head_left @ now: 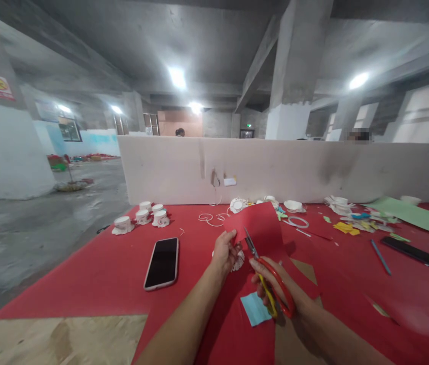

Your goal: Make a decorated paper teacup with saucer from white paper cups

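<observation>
Above the table (115, 284), a plain, bright red sheet (263, 225), a bit bent, is pinched at its low L corner by L hand (225, 252). Red & yellow scissors (280, 289) are held w/ R hand (293, 282), fingers curled round them, blades (251, 245) nr sheet.
</observation>
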### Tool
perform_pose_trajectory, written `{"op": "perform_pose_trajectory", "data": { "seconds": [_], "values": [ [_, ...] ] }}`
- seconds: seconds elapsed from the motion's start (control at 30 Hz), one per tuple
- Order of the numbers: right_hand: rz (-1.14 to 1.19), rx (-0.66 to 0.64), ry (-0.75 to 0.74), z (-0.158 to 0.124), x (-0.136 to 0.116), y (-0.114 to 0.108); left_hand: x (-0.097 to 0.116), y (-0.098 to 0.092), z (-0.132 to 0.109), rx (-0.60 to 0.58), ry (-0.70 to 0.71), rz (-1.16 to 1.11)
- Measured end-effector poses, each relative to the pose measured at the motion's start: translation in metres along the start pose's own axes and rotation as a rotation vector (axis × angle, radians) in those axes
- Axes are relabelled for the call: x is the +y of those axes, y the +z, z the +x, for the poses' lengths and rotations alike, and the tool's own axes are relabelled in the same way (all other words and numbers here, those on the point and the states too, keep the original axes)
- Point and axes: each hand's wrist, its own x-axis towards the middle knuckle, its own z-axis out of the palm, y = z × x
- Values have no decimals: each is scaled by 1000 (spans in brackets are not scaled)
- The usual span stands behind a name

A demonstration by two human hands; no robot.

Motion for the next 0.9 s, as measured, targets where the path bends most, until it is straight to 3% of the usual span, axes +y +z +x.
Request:
{"op": "perform_pose_trajectory", "data": {
  "seconds": [0.13,0.3,0.47,0.9],
  "values": [
    [-2,-22,-37,4,6,-2,1,0,0,26,1,9],
    [-7,-49,-55,5,4,-2,-4,-4,3,-53,36,34],
    [-26,8,-2,-3,-4,0,-7,-8,5,-118,84,47],
    [-15,19,1,-8,-7,2,-5,-5,2,-108,101,63]
  ]
}}
